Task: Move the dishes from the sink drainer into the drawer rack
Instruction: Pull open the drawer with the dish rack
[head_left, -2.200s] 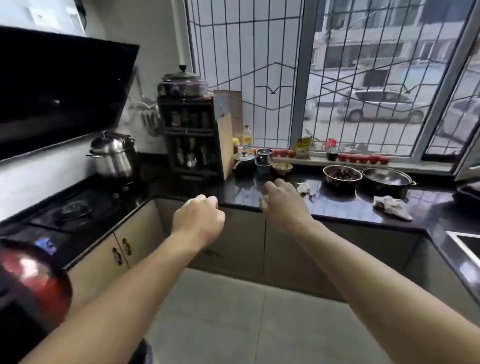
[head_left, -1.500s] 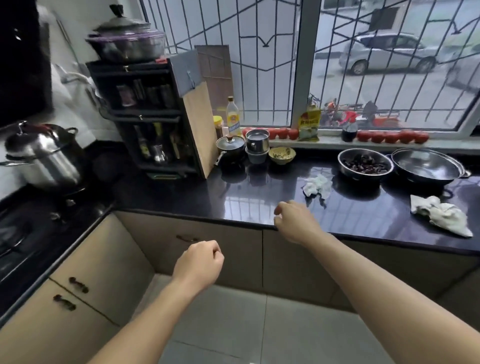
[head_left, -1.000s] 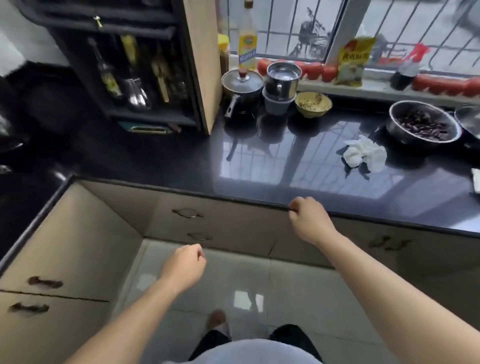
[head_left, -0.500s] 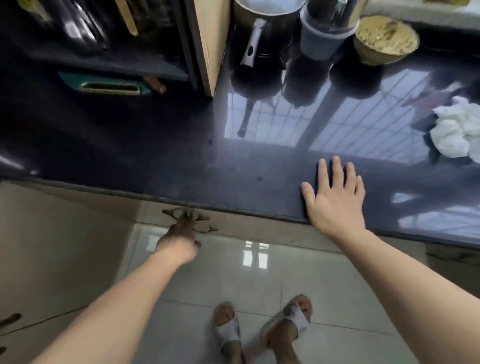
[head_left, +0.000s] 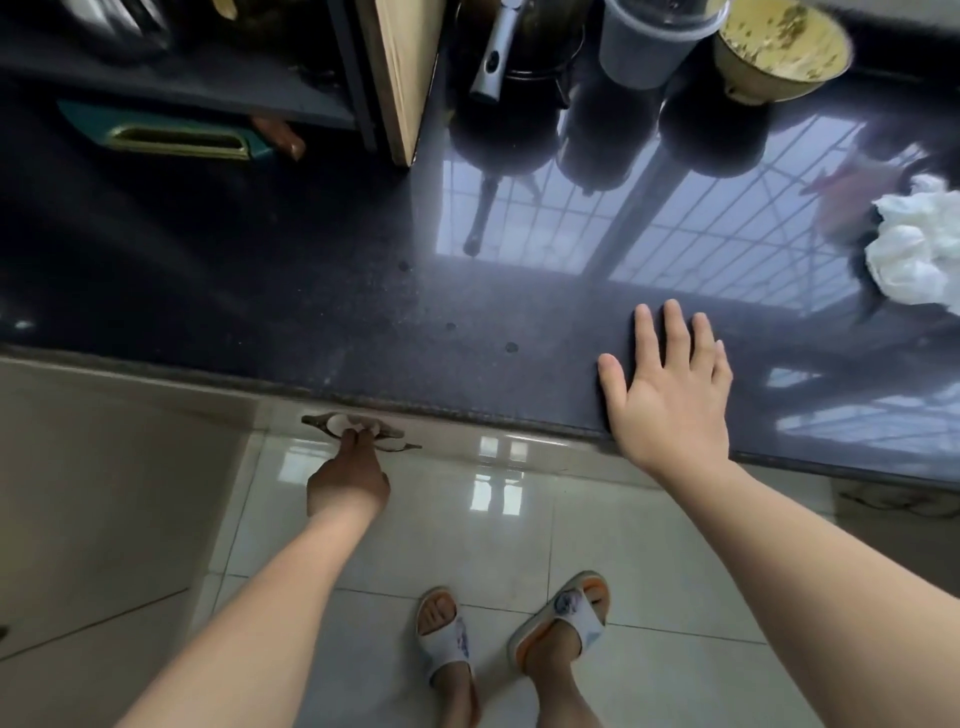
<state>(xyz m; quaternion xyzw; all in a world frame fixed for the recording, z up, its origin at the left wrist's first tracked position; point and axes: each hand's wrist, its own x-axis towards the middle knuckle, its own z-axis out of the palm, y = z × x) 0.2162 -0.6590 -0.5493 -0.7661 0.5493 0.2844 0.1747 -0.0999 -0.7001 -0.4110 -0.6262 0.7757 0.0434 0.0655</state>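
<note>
I look straight down at the front edge of a dark countertop (head_left: 363, 291). Under that edge, my left hand (head_left: 349, 475) reaches to a bronze drawer handle (head_left: 358, 428) and its fingers curl round the handle. The beige drawer front is seen almost edge-on. My right hand (head_left: 670, 384) lies flat on the countertop near the edge, fingers spread. No sink drainer, dishes for moving or drawer rack are in view.
At the back stand a dark shelf unit (head_left: 208, 78) with a wooden side panel (head_left: 402, 78), a small pot (head_left: 519, 47), a steel cup (head_left: 654, 36) and a yellow bowl (head_left: 779, 47). A crumpled white cloth (head_left: 919, 249) lies right. My sandalled feet (head_left: 509, 634) stand on pale tiles.
I have stepped up to the counter and bent over it. My right hand opened and settled flat on the top. My left hand dropped to the drawer handle and closed its fingers on it.
</note>
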